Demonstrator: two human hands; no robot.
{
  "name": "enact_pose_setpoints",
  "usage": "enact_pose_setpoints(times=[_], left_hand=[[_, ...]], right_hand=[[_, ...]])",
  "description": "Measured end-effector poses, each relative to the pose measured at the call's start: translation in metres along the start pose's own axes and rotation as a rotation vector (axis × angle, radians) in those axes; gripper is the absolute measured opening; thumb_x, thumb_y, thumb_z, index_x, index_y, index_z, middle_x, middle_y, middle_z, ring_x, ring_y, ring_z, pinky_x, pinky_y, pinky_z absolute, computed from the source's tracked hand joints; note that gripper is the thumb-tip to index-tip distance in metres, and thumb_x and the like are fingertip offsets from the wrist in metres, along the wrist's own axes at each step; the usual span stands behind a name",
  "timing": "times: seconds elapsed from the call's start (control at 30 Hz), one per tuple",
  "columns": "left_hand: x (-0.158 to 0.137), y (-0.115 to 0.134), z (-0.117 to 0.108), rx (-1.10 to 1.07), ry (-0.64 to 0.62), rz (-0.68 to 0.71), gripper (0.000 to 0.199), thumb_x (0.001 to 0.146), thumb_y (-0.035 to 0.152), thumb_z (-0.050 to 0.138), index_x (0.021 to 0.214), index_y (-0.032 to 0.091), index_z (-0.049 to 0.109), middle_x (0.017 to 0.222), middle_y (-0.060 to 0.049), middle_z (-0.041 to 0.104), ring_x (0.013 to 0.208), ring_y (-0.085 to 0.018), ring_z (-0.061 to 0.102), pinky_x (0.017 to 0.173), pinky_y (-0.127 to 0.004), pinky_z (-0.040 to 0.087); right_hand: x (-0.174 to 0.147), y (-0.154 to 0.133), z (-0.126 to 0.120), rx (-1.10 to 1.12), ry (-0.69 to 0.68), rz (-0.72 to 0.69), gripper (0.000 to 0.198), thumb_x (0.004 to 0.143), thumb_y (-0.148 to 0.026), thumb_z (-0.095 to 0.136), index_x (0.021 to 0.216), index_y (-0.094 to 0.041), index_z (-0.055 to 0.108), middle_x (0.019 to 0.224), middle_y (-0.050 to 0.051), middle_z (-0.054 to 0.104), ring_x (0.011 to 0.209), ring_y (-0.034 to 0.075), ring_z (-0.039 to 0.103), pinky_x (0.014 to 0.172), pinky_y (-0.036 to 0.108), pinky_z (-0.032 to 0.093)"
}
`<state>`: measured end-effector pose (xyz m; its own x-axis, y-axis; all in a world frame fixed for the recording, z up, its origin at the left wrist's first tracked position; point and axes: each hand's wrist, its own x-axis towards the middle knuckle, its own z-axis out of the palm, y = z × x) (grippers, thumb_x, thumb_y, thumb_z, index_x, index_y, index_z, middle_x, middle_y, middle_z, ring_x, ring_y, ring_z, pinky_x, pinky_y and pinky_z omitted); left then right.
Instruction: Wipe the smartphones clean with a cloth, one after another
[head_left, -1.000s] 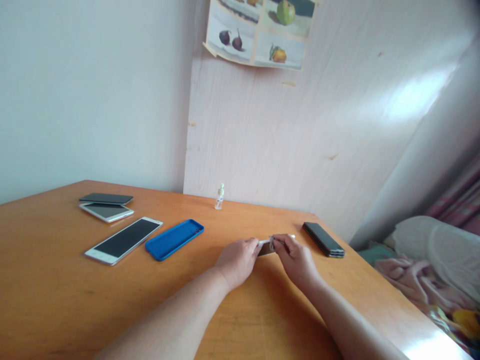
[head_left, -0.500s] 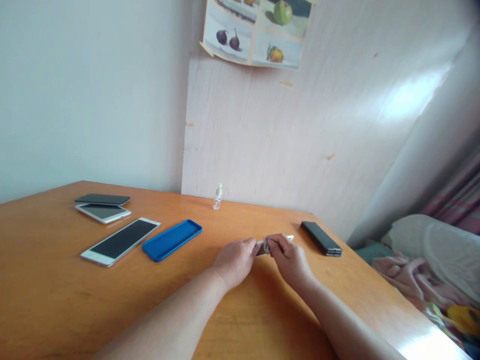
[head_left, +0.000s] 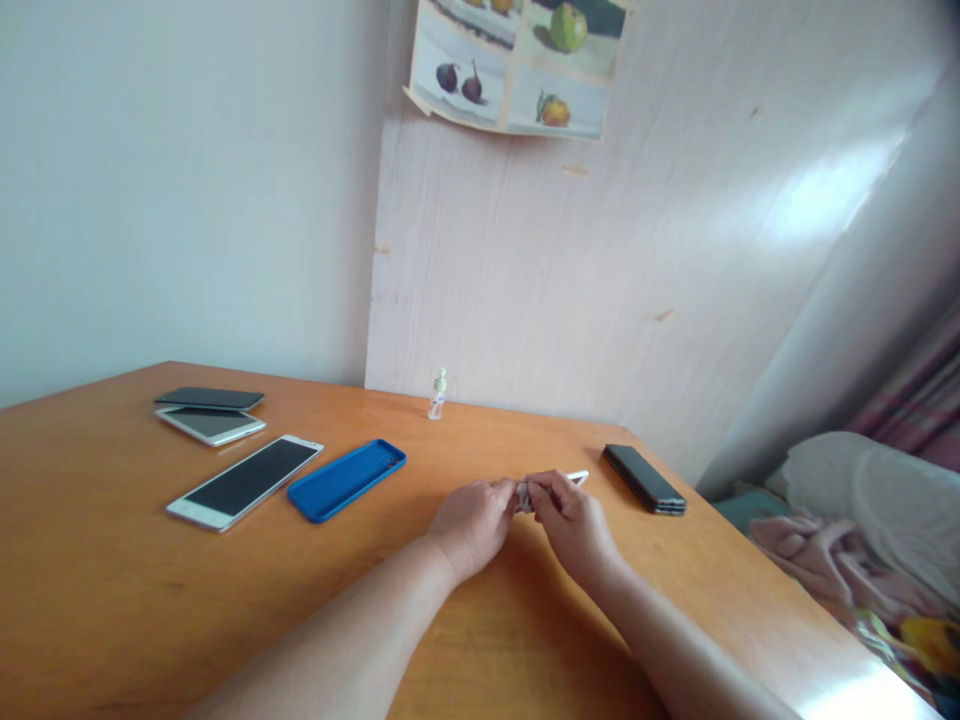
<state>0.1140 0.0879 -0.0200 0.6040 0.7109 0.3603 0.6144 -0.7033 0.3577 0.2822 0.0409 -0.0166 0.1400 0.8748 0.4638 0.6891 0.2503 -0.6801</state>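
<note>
A slim, white-edged flat device (head_left: pixel 580 478) sits between a person's two bare hands over the orange-brown wooden surface (head_left: pixel 480 650), right of its middle. Its long axis runs roughly sideways, from the left hand (head_left: pixel 474 525) to past the right hand (head_left: pixel 576 522), where one white end pokes out beyond the knuckles. Both hands are at it, neither nearer. The left fingers close on its left end; the right fingers, bunched just beside them and in front of the device, pinch a small, crumpled grey-white wad (head_left: pixel 523 496). Whether the device touches the wood is hidden.

Around the pair, counted: one stack of flat black phones (head_left: pixel 643 478) to the right, at least two layers showing; one empty bright blue phone case (head_left: pixel 347 480) to the left; beyond it, one large white phone with a dark screen (head_left: pixel 251 482), one smaller white phone with a grey screen (head_left: pixel 214 424) and one thin black phone (head_left: pixel 210 398) that appears to overlap it. One small clear bottle with a pale green top (head_left: pixel 437 395) stands upright near the wall, below one sheet of painted fruit (head_left: pixel 517 65).
</note>
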Motion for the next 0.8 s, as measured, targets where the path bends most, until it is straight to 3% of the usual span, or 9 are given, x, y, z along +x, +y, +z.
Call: enact_pose_setpoints(times=[0.1,0.3,0.57,0.8], left_hand=[[0.000,0.003,-0.002,-0.007,-0.016,0.018,0.030,0.102,0.031,0.032,0.100,0.024,0.061,0.094,-0.005,0.071,0.086,-0.020,0.068,0.071,-0.027,0.046],[0.000,0.012,-0.003,0.085,-0.017,0.031,0.027,0.102,0.035,0.035,0.096,0.023,0.059,0.088,-0.004,0.070,0.081,-0.021,0.067,0.068,-0.029,0.047],[-0.002,0.012,0.000,0.071,-0.014,0.085,0.026,0.100,0.027,0.035,0.096,0.022,0.060,0.089,-0.006,0.072,0.082,-0.022,0.069,0.067,-0.030,0.048],[-0.002,0.016,-0.001,0.135,-0.009,0.094,0.025,0.101,0.033,0.036,0.095,0.022,0.058,0.085,-0.005,0.070,0.078,-0.022,0.067,0.067,-0.030,0.048]], right_hand=[[0.002,0.000,-0.003,-0.050,-0.014,0.033,0.033,0.090,-0.048,0.049,0.082,-0.022,0.068,0.070,0.001,0.068,0.065,0.016,0.061,0.060,0.025,0.041],[0.015,0.028,-0.034,-0.304,0.210,0.163,0.036,0.089,-0.051,0.045,0.080,-0.022,0.064,0.064,0.001,0.064,0.059,0.018,0.057,0.054,0.026,0.035],[-0.005,-0.015,-0.010,-0.411,0.014,0.026,0.032,0.093,-0.052,0.045,0.081,-0.026,0.058,0.066,-0.001,0.066,0.059,0.016,0.058,0.053,0.025,0.029],[0.017,0.030,-0.046,-0.484,0.204,0.210,0.031,0.090,-0.050,0.046,0.078,-0.024,0.060,0.065,0.000,0.064,0.059,0.017,0.055,0.054,0.026,0.029]])
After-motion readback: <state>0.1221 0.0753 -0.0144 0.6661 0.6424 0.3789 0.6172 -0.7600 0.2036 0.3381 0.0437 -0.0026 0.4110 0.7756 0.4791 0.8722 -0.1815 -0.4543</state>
